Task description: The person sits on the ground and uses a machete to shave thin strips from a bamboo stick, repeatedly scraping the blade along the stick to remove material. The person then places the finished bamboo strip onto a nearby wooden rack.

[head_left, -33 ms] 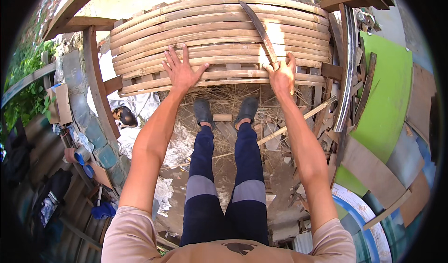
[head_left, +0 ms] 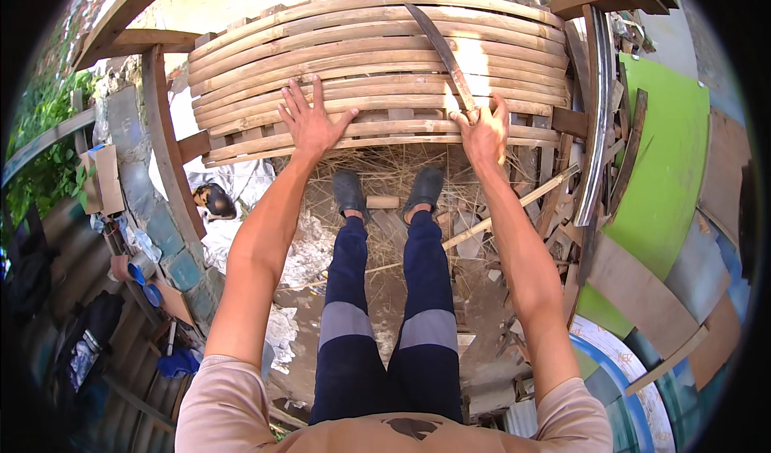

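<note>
A platform of split bamboo slats (head_left: 337, 53) spans the upper middle, lying on a wooden frame. My left hand (head_left: 316, 126) rests on its near slats, fingers spread and nothing in them. Farther right, my right hand (head_left: 485, 135) is closed round the handle of a machete (head_left: 440, 50). The long, slightly curved dark blade lies over the slats and points away and to the left. Most of the handle is hidden in my grip.
Dark wooden posts (head_left: 161, 124) flank the platform. Boards, including a green panel (head_left: 662, 164), lean at the right. A long bamboo strip (head_left: 514, 209) slants over straw-littered ground near my dark clogs (head_left: 348, 192). Crumpled white sheeting (head_left: 249, 184) lies at left.
The machete's blade tip has shifted very slightly to the left, and my right hand with it. My left hand stays in place.
</note>
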Available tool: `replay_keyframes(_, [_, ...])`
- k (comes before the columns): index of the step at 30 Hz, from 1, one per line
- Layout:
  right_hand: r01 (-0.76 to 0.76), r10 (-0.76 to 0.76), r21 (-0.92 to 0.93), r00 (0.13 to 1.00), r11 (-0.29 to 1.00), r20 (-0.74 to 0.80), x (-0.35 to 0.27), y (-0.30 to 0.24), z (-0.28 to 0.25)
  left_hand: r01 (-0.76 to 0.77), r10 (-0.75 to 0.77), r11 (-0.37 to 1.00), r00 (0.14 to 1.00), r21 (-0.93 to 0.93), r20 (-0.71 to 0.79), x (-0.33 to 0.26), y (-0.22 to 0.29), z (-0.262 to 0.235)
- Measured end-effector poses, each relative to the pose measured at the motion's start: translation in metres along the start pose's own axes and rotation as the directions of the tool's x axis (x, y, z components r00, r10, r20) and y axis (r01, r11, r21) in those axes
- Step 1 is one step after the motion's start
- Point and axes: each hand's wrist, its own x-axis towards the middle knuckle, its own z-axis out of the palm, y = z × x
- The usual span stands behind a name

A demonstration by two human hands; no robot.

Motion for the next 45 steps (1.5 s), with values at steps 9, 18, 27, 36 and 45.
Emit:
replay_keyframes(9, [0.082, -0.091, 0.059, 0.981, 0.995, 0.174, -0.038, 0.008, 0.006, -0.364, 0.299, 0.91, 0.908, -0.197, -0.294, -0.003, -0.011, 0.002])
replay_keyframes(18, [0.03, -0.049, 0.11, 0.984, 0.993, 0.171, -0.036, 0.007, 0.011, -0.662, 0.635, 0.724, 0.749, -0.194, -0.186, -0.033, 0.009, 0.005])
replay_keyframes(27, [0.027, -0.04, 0.109, 0.992, 0.994, 0.118, -0.038, 0.002, 0.012, -0.66, 0.613, 0.722, 0.749, -0.207, -0.252, -0.034, 0.009, 0.023])
replay_keyframes(36, [0.035, -0.046, 0.067, 0.986, 0.997, 0.162, -0.035, 0.001, 0.008, -0.633, 0.586, 0.741, 0.773, -0.225, -0.242, -0.037, 0.013, 0.022])
replay_keyframes(45, [0.047, -0.06, 0.073, 0.981, 0.996, 0.183, -0.032, 0.005, 0.006, -0.514, 0.491, 0.856, 0.842, -0.057, -0.225, -0.054, 0.029, 0.014])
